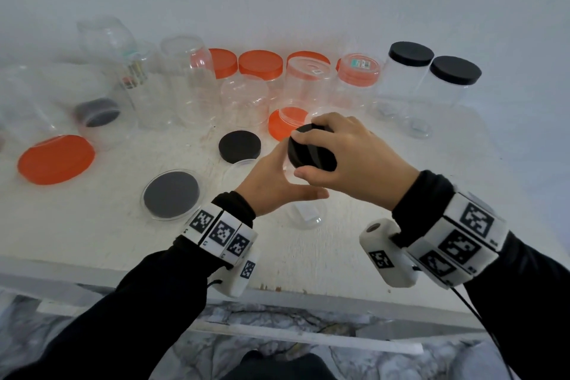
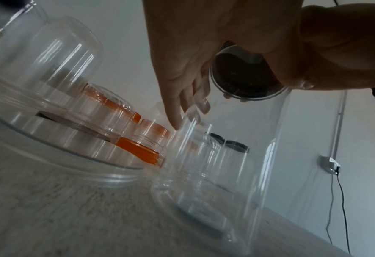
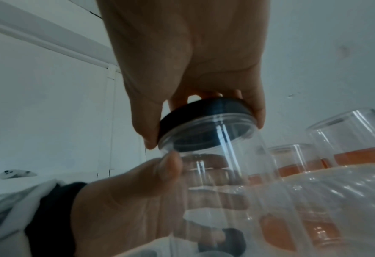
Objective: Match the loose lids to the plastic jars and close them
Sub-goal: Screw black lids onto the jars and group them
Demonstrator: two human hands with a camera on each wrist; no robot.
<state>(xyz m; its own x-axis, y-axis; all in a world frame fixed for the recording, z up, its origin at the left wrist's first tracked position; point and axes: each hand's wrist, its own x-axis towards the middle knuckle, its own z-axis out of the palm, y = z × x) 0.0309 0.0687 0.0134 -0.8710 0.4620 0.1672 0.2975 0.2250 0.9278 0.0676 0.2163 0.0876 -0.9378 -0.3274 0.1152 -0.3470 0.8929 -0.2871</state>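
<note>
R hand [image 1: 348, 151] grip clamped round black lid [image 1: 311, 151], fingers and thumb curled on its rim. Lid sits on mouth of clear jar [image 3: 215, 156], slightly tilted, directly under R palm. L hand [image 1: 274, 185] grips jar wall from the left, just below lid. Jar axis roughly upright, base on bench [image 1: 92, 225] near front edge, mid. Next move looks like a twist about that axis; R does it, L braces. Hidden: threads, so can't tell how far lid is seated. Jar body barely visible in head view.
</note>
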